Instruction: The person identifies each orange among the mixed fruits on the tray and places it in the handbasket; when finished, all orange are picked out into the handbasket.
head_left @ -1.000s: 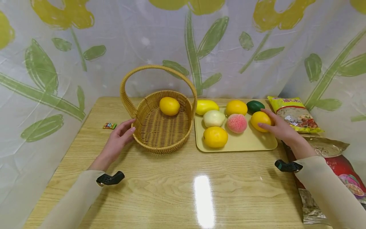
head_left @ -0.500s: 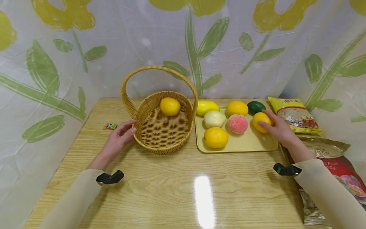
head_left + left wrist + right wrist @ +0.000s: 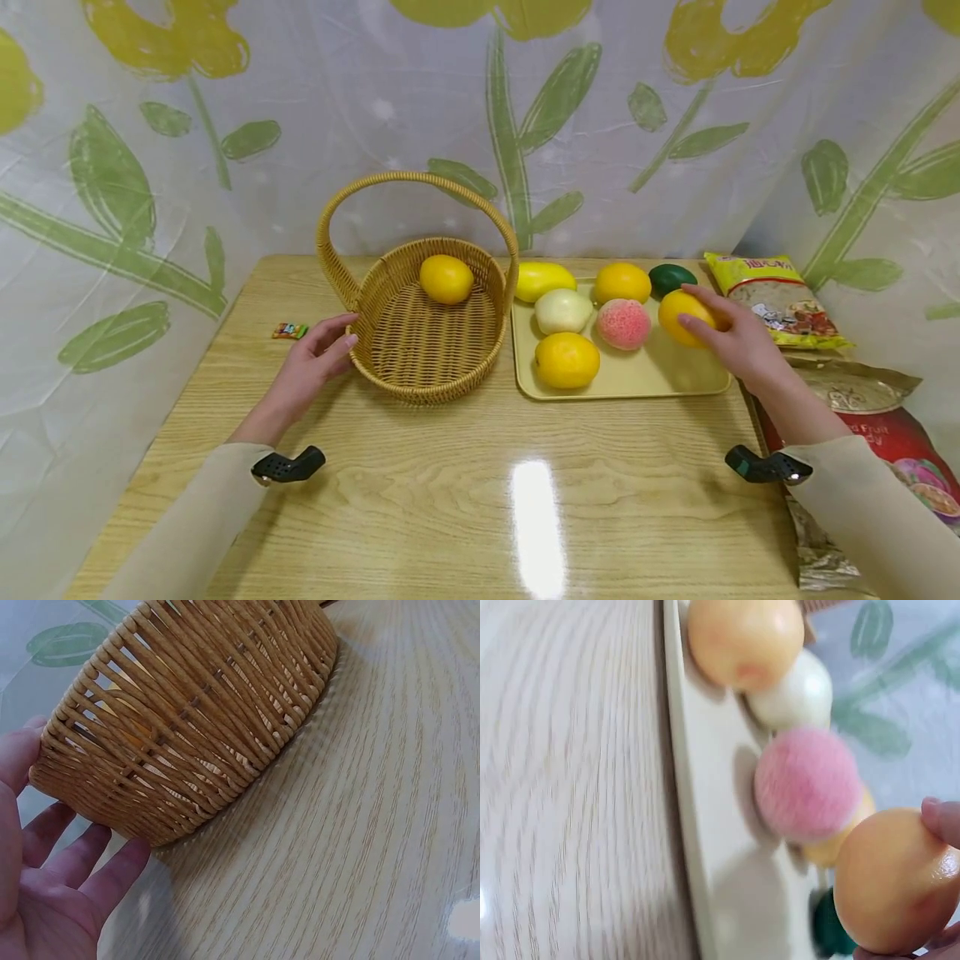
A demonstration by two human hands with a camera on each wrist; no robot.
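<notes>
My left hand [image 3: 315,362] holds the left rim of a wicker basket [image 3: 427,390]; in the left wrist view the thumb lies at the rim and the fingers rest against the woven outer wall [image 3: 187,712]. One yellow fruit [image 3: 446,279] sits inside the basket. Over the right end of a pale yellow tray [image 3: 637,383], my right hand [image 3: 738,337] grips a round yellow-orange fruit [image 3: 896,881] between thumb and fingers, raised slightly above the tray. A pink peach [image 3: 624,324], a whitish fruit [image 3: 562,312], yellow fruits [image 3: 567,361] and a dark green fruit [image 3: 671,281] lie around it.
A small wrapped candy [image 3: 289,331] lies left of the basket. At the right are a yellow food bag [image 3: 776,300] and a large red and silver bag [image 3: 885,433] under the right forearm. The basket's tall handle [image 3: 416,177] arches over it. A flowered curtain stands behind.
The round yellow-orange fruit has come up slightly off the tray in my right hand. My left hand and the basket have stayed in place.
</notes>
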